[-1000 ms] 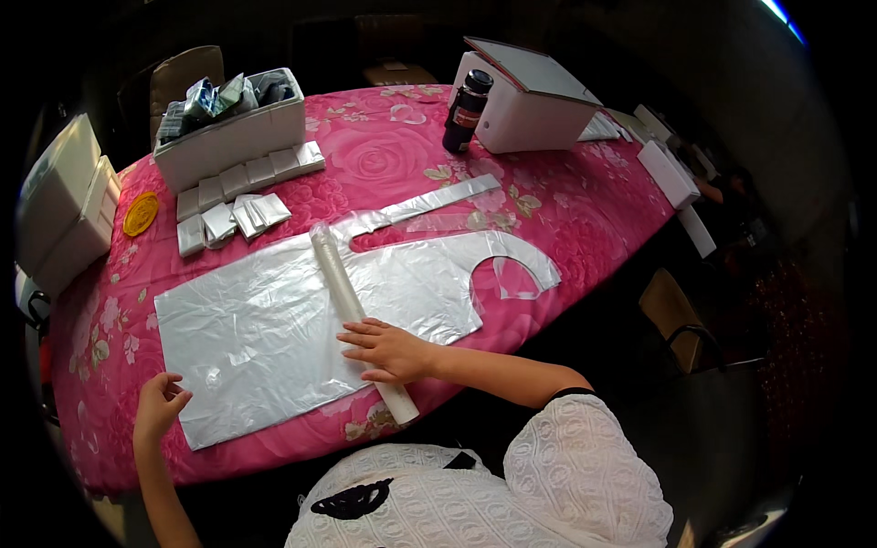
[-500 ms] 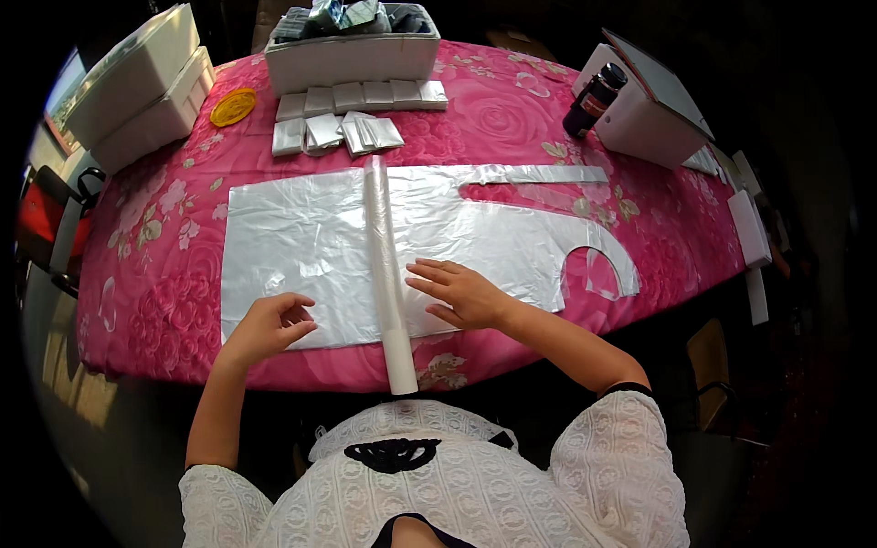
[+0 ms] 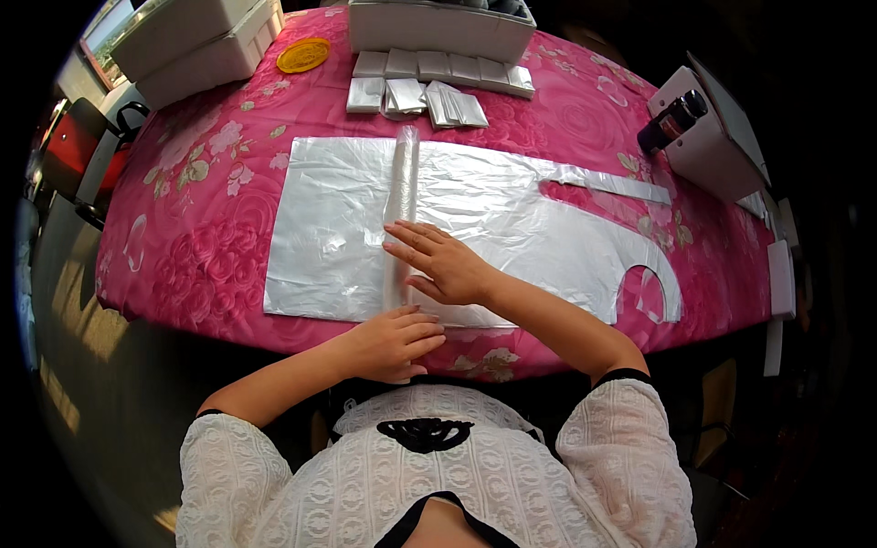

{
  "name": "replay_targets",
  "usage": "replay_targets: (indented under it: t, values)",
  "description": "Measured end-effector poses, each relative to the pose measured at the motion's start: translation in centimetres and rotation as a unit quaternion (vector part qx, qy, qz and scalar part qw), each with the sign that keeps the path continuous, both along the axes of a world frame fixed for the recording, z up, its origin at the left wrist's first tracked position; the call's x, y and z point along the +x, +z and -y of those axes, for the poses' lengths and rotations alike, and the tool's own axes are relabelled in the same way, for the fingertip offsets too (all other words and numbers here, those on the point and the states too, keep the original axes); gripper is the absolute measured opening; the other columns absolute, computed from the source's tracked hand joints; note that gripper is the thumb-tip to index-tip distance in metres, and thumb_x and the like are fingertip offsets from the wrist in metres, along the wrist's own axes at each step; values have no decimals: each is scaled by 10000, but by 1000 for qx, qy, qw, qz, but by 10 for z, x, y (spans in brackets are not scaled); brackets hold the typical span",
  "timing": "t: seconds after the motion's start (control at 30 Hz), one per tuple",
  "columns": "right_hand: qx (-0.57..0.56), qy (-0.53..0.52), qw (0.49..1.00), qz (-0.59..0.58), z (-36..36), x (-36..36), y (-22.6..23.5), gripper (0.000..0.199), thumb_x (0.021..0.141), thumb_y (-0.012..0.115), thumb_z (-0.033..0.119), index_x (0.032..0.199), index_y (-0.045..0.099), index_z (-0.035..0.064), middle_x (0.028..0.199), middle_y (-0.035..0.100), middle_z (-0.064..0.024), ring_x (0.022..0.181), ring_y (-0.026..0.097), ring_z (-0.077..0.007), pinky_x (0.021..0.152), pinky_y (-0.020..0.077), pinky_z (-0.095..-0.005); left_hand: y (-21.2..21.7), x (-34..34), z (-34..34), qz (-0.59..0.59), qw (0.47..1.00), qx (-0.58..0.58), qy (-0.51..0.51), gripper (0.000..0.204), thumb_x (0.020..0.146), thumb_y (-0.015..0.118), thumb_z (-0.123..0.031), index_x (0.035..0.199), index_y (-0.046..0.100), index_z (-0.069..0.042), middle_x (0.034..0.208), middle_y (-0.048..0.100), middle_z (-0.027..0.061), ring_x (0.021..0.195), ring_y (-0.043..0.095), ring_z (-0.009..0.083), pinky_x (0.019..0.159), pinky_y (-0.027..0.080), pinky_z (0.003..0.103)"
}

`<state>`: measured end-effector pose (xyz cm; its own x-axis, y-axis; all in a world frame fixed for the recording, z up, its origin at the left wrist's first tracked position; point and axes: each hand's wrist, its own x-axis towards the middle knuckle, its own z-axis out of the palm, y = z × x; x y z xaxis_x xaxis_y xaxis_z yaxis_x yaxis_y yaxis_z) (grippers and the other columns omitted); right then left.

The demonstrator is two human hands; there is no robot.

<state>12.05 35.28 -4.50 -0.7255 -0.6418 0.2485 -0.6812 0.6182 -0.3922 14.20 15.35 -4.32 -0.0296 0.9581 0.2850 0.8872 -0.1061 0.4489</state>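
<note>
A silvery-white plastic apron lies flat, its neck loop and curved cut-out toward the right. Across it, running from far to near, is a long thin roll wrapped in clear film. My left hand covers the roll's near end, its fingers curled over it; the thumb is hidden. My right hand rests palm down with fingers stretched across the roll's middle, its wrist over the apron.
Several folded silvery packets lie in two rows before a white foam box. A yellow disc sits far left beside stacked foam boxes. At right, a dark bottle stands by another white box. Pink flowered cloth covers the table.
My left hand has moved right from above the sheet onto the roll's near end. My right hand has shifted left onto the roll. The whole view has shifted.
</note>
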Motion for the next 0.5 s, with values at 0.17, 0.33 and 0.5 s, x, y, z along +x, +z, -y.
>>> replay_targets:
  t: [0.17,0.33,0.5]
  values:
    - [107,2,994,-5,-15,-16,-8,574,868,490,317,1364,306,94,1440,252,-94,1328,232,-271,1086,188,-420,-10,9,28,32,995,-1,91,552,738,642,-279,1201,482,-25,1246,483,134,1178,451,276,994,349,426]
    - [46,49,997,-40,30,-46,-16,552,867,453,404,1310,404,78,1391,346,-96,1310,267,-282,1085,177,-430,-14,2,68,154,965,97,191,423,760,594,-192,1136,525,-11,1179,527,171,1088,516,325,911,422,408]
    - [112,128,984,47,117,-91,-9,532,840,470,405,1260,469,78,1329,432,-97,1284,318,-261,1075,190,-446,-11,9,114,231,860,139,433,312,742,551,-44,1051,546,-3,1089,546,171,966,543,308,858,431,354]
